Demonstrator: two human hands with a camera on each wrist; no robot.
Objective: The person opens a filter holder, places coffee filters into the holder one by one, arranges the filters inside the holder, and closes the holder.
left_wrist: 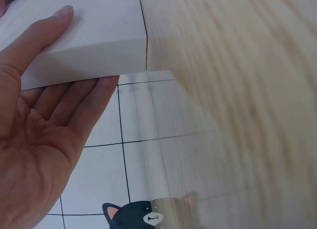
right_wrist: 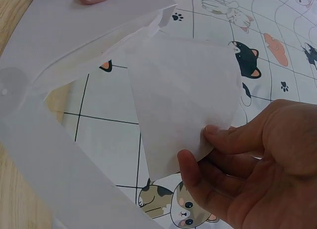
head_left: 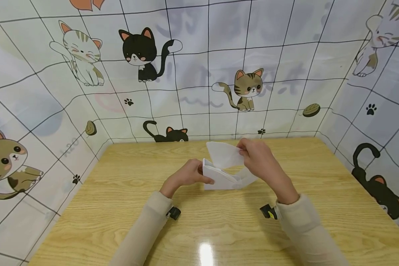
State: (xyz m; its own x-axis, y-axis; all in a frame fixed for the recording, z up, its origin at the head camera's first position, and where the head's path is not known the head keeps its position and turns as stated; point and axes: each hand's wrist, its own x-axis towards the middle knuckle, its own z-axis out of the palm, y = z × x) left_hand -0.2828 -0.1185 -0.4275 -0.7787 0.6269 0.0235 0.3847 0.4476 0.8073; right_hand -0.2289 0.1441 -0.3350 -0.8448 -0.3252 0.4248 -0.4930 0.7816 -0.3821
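Note:
A plain white box [head_left: 219, 181] lies on the table, its end towards the right open. My left hand [head_left: 188, 173] grips its left end; in the left wrist view the thumb lies on one face of the box [left_wrist: 99, 28] and the fingers go behind another. From the opening rises a thin white paper sheet [head_left: 224, 155], tapered in outline. My right hand [head_left: 261, 159] pinches the sheet's edge between thumb and fingertips, plainest in the right wrist view on the sheet [right_wrist: 185, 95]. A white flap [right_wrist: 64, 164] folds out from the box. What the box holds is hidden.
The wood-grain table [head_left: 119, 221] ends at a white wall covering [head_left: 193, 92] with grid lines and cartoon cats, at the back and both sides. A round translucent seal [right_wrist: 14, 92] sits where flap and box meet. Both wrists wear small black cameras [head_left: 174, 213].

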